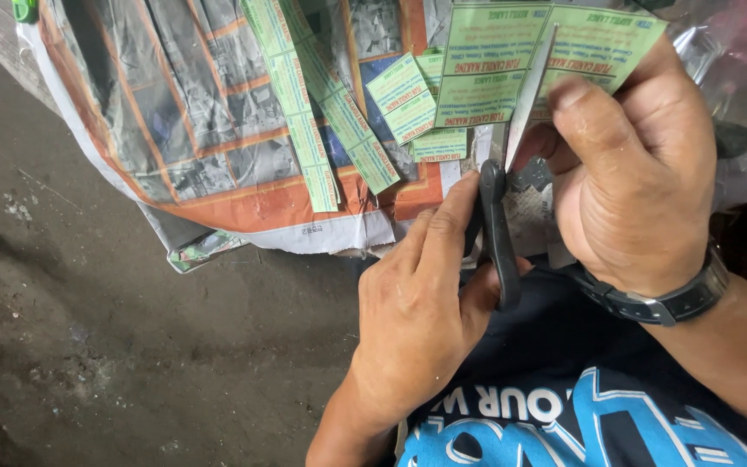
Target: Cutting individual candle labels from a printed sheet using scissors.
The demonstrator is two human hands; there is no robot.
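At the top right of the view, a sheet of pale green printed labels (512, 65) is held up above the person's lap while a pair of scissors (503, 186) cuts into it, the silver blades running up the middle of the sheet between two columns of labels. The left hand (421, 311) is closed around the black handles of the scissors, with fingers through the loops and the thumb side pointing up. The right hand (637, 186) pinches the right part of the sheet, thumb on top of the paper, and wears a dark wristwatch (663, 298) on its wrist. Just left of the sheet, long cut strips of the same green labels (317, 104) and a few small cut pieces (408, 99) lie on a spread of newspaper (192, 112) with orange borders and grey photographs. The newspaper rests on a dirty grey concrete floor (131, 346). At the bottom right is the person's dark shirt with a blue and white print (581, 415). Crumpled clear plastic (737, 52) shows at the far right edge.
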